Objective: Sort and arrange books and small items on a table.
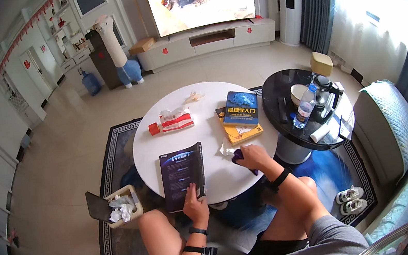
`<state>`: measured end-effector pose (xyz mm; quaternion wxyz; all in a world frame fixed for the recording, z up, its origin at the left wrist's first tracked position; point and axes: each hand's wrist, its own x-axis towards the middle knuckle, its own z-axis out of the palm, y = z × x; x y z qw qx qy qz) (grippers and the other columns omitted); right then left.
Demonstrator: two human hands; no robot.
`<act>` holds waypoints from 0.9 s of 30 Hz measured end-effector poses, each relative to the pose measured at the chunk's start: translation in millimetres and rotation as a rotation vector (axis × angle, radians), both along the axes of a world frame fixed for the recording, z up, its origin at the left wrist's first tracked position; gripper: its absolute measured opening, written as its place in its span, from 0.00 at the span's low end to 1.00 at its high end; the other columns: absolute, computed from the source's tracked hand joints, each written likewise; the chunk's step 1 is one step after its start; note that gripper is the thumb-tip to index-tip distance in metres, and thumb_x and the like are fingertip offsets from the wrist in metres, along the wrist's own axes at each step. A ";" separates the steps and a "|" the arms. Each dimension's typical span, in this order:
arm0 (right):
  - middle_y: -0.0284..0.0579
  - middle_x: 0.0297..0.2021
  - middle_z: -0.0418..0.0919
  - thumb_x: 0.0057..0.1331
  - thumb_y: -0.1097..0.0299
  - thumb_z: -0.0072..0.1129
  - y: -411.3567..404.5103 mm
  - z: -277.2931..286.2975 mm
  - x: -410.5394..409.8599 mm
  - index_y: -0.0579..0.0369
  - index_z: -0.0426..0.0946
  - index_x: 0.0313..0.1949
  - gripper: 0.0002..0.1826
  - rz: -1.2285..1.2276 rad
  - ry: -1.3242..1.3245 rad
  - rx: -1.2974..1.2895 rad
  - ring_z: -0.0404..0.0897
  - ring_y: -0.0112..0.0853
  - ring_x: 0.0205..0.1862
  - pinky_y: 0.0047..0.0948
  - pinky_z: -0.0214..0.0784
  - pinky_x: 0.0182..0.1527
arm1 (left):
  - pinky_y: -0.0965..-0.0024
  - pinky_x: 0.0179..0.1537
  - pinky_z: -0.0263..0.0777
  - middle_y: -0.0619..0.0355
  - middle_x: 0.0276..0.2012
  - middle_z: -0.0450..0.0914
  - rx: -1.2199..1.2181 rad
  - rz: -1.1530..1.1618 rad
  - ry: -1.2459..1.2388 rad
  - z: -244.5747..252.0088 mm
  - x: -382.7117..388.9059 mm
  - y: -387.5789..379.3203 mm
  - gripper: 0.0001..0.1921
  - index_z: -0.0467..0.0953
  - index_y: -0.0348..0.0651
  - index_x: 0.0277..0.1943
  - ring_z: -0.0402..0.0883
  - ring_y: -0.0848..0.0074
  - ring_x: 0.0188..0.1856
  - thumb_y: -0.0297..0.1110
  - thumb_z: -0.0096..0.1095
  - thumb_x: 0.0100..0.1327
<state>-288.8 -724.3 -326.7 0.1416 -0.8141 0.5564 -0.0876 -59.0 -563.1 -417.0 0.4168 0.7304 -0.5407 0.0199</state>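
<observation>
A dark book [180, 175] with printed writing lies on the white round table [149, 154], its lower end reaching past the near edge. My left hand [195, 203] holds its lower right corner, with fingers flat on the cover beside the spine. In my right hand [251, 158] is a bunched dark purple cloth [237, 155], pressed close to the tabletop. Crumpled white tissue [226, 149] touches or nearly touches the cloth. Just beyond, a blue book [240, 109] rests on a yellow book [244, 133].
A tissue pack [176, 119], a small red box [153, 129] and a starfish-like ornament [194, 96] sit farther back. On the black side table [272, 82] stand a water bottle [305, 107], a glass pot [320, 91] and a bowl [297, 94]. An open-lidded bin [136, 199] is at left.
</observation>
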 end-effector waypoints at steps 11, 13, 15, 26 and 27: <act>0.61 0.43 0.84 0.62 0.45 0.63 -1.3 17.7 29.7 0.60 0.78 0.54 0.32 0.193 -0.186 0.322 0.83 0.51 0.46 0.43 0.74 0.51 | 0.62 0.42 0.78 0.47 0.43 0.87 -0.135 0.114 0.364 6.1 8.2 3.3 0.15 0.83 0.40 0.51 0.86 0.56 0.42 0.40 0.65 0.68; 0.62 0.44 0.83 0.62 0.43 0.63 -0.7 0.6 47.6 0.61 0.77 0.56 0.34 0.285 -0.148 0.296 0.83 0.52 0.47 0.43 0.74 0.52 | 0.62 0.41 0.77 0.47 0.41 0.87 -0.210 0.131 0.393 5.3 11.5 3.4 0.15 0.83 0.38 0.50 0.86 0.56 0.40 0.40 0.64 0.69; 0.65 0.50 0.81 0.62 0.39 0.62 2.0 -11.8 71.6 0.61 0.75 0.58 0.38 0.264 -0.108 0.318 0.80 0.55 0.52 0.45 0.72 0.56 | 0.61 0.41 0.77 0.45 0.38 0.86 -0.210 0.172 0.423 -0.4 18.5 5.3 0.14 0.82 0.35 0.47 0.86 0.56 0.39 0.39 0.62 0.71; 0.53 0.42 0.78 0.57 0.71 0.58 -47.9 -83.1 68.2 0.56 0.80 0.47 0.16 0.125 -0.072 -0.234 0.78 0.52 0.50 0.47 0.74 0.51 | 0.61 0.43 0.76 0.44 0.39 0.86 -0.240 0.126 0.475 -11.0 29.3 -5.2 0.17 0.81 0.32 0.49 0.85 0.55 0.40 0.41 0.61 0.71; 0.53 0.40 0.78 0.57 0.72 0.58 -50.6 -87.2 62.6 0.56 0.80 0.46 0.15 0.133 -0.095 -0.247 0.78 0.52 0.49 0.47 0.74 0.50 | 0.61 0.43 0.76 0.45 0.40 0.86 -0.242 0.127 0.483 -10.7 24.8 -6.5 0.17 0.81 0.32 0.49 0.86 0.56 0.40 0.41 0.61 0.71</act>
